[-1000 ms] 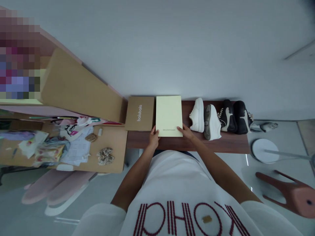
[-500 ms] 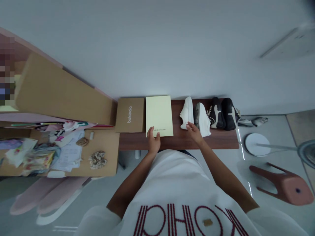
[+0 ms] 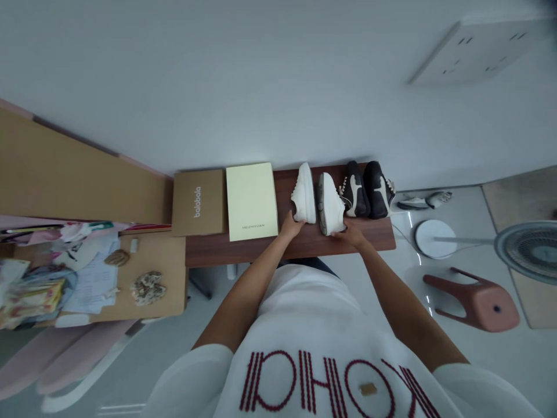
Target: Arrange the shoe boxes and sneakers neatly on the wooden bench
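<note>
Two white shoes stand side by side on a dark wooden bench (image 3: 209,251), a narrow gap between them. My left hand (image 3: 291,226) has its fingers on the near end of the left white shoe (image 3: 304,194). At the near end of the right white shoe (image 3: 331,206), which leans so its grey sole shows on the left, my right hand (image 3: 349,233) grips with thumb and fingers. A pair of black shoes (image 3: 378,188) with cream trim sits just to the right. Left of the white shoes lie a pale yellow box (image 3: 252,197) and a brown box (image 3: 211,203).
On the left is a desk (image 3: 169,278) with papers, bags and a patterned scrunchie (image 3: 148,288). A pink chair (image 3: 87,351) stands below it. To the right are a fan (image 3: 533,252), a reddish stool (image 3: 487,306) and grey shoes (image 3: 426,201) on the floor.
My left hand has left the pale yellow box and moved right to the left white shoe. My right hand has shifted to the right white shoe. The view has shifted right.
</note>
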Motion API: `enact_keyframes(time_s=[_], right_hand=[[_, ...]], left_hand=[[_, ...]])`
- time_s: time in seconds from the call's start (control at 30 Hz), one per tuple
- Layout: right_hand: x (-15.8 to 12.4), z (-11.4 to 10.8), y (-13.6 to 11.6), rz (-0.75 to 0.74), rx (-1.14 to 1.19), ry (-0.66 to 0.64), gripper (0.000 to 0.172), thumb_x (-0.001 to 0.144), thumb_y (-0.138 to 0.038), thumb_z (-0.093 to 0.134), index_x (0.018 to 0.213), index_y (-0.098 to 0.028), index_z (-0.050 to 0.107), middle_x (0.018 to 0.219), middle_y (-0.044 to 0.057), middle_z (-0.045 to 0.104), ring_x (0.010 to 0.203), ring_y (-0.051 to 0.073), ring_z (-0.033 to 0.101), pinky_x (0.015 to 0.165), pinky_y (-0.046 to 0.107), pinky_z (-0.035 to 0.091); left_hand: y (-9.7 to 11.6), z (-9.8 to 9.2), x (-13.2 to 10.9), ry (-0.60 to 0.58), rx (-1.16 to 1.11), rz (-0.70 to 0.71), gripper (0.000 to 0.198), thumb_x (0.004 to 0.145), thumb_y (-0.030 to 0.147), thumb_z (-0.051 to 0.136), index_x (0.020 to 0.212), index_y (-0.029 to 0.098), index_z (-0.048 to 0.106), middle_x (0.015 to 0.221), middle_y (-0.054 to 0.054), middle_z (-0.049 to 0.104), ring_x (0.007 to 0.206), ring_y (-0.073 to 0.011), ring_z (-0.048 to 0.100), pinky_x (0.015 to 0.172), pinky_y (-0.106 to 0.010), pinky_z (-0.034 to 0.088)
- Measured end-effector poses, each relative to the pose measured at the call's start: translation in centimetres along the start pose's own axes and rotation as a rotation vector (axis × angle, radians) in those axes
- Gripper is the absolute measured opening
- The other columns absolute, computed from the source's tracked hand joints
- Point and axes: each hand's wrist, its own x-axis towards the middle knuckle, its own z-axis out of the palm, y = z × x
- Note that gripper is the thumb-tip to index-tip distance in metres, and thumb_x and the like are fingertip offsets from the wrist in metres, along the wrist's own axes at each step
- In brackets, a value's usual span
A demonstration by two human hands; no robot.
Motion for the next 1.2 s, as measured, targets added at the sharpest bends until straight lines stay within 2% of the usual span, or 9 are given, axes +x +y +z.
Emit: enact_keyframes(time_s=[0.1, 0.23, 0.37, 0.53, 0.7, 0.8, 0.9, 1.07, 1.2], right_hand=[[0.4, -0.3, 0.2, 0.002, -0.023, -0.053, 0.046, 0.072, -0.045, 0.082, 0.106, -0.016, 0.070, 0.100, 0.010, 0.076, 0.095, 0.029, 0.070, 0.090, 0.042, 0.057], [0.5, -0.2, -0.7, -0.024, 0.031, -0.087, 0.048, 0.067, -0.045, 0.086, 0.103, -0.017, 0.071, 0.094, 0.005, 0.076, 0.093, 0.028, 0.069, 0.089, 0.040, 0.057], [0.0, -0.1, -2.4, -0.091, -0.021, -0.099, 0.042, 0.073, -0.046, 0.084, 0.102, -0.018, 0.072, 0.095, 0.005, 0.077, 0.096, 0.029, 0.070, 0.091, 0.039, 0.055], [-0.9, -0.9, -5.1, -0.194, -0.311, -0.099, 0.032, 0.089, -0.045, 0.075, 0.105, -0.018, 0.069, 0.096, 0.010, 0.078, 0.098, 0.030, 0.071, 0.084, 0.034, 0.053], [-1.2, -1.3, -8.6, -0.257, -0.644, -0.120, 0.029, 0.101, -0.044, 0.062, 0.117, -0.020, 0.064, 0.113, 0.015, 0.077, 0.103, 0.030, 0.072, 0.080, 0.032, 0.050], [-1.0, -0.8, -10.2, -0.272, -0.767, -0.127, 0.028, 0.105, -0.040, 0.055, 0.122, -0.019, 0.062, 0.120, 0.018, 0.075, 0.109, 0.030, 0.072, 0.081, 0.032, 0.051], [-0.5, 0.0, -11.1, -0.269, -0.817, -0.148, 0.026, 0.107, -0.034, 0.052, 0.125, -0.018, 0.061, 0.124, 0.019, 0.074, 0.113, 0.029, 0.071, 0.084, 0.032, 0.053], [0.5, 1.2, -11.7, -0.255, -0.818, -0.156, 0.025, 0.107, -0.028, 0.049, 0.127, -0.018, 0.060, 0.128, 0.019, 0.072, 0.117, 0.029, 0.070, 0.088, 0.034, 0.055], [1.1, 1.8, -12.3, -0.234, -0.801, -0.165, 0.026, 0.107, -0.027, 0.048, 0.128, -0.017, 0.059, 0.129, 0.020, 0.072, 0.117, 0.029, 0.070, 0.089, 0.036, 0.056]], left_hand=[[0.3, 0.6, 1.3, -0.053, 0.068, -0.016, 0.055, 0.075, 0.022, 0.085, 0.126, 0.011, 0.068, 0.131, -0.021, 0.072, 0.124, -0.0343, 0.066, 0.107, -0.040, 0.049], [0.5, 0.7, 1.4, -0.078, 0.102, 0.033, 0.039, 0.079, 0.023, 0.081, 0.116, 0.011, 0.072, 0.118, -0.017, 0.077, 0.112, -0.0316, 0.070, 0.099, -0.037, 0.052], [1.4, 0.7, 0.6, -0.034, 0.171, 0.133, 0.037, 0.081, 0.022, 0.080, 0.117, 0.015, 0.073, 0.120, -0.014, 0.075, 0.118, -0.0326, 0.068, 0.106, -0.040, 0.048], [2.8, 1.1, -0.9, -0.004, 0.290, 0.241, 0.025, 0.084, 0.017, 0.077, 0.110, 0.019, 0.075, 0.105, -0.012, 0.076, 0.124, -0.0326, 0.065, 0.120, -0.042, 0.036], [3.5, 1.7, -2.2, 0.000, 0.505, 0.288, 0.023, 0.093, 0.020, 0.068, 0.115, 0.018, 0.073, 0.107, -0.016, 0.076, 0.123, -0.0331, 0.065, 0.118, -0.042, 0.033], [3.7, 1.7, -2.5, 0.013, 0.433, 0.236, 0.022, 0.094, 0.027, 0.068, 0.113, 0.018, 0.074, 0.104, -0.017, 0.076, 0.121, -0.0340, 0.066, 0.116, -0.041, 0.034], [3.8, 1.4, -2.3, 0.040, 0.361, 0.193, 0.023, 0.094, 0.034, 0.068, 0.111, 0.019, 0.075, 0.097, -0.016, 0.076, 0.120, -0.0337, 0.066, 0.114, -0.040, 0.034], [3.9, 0.8, -1.6, 0.023, 0.623, 0.265, 0.031, 0.099, 0.029, 0.060, 0.125, 0.017, 0.071, 0.102, -0.018, 0.077, 0.114, -0.0325, 0.067, 0.110, -0.041, 0.037], [4.1, 0.8, -1.0, -0.031, 0.764, 0.288, 0.032, 0.099, 0.023, 0.056, 0.127, 0.014, 0.069, 0.107, -0.020, 0.077, 0.113, -0.0337, 0.067, 0.108, -0.042, 0.037]])
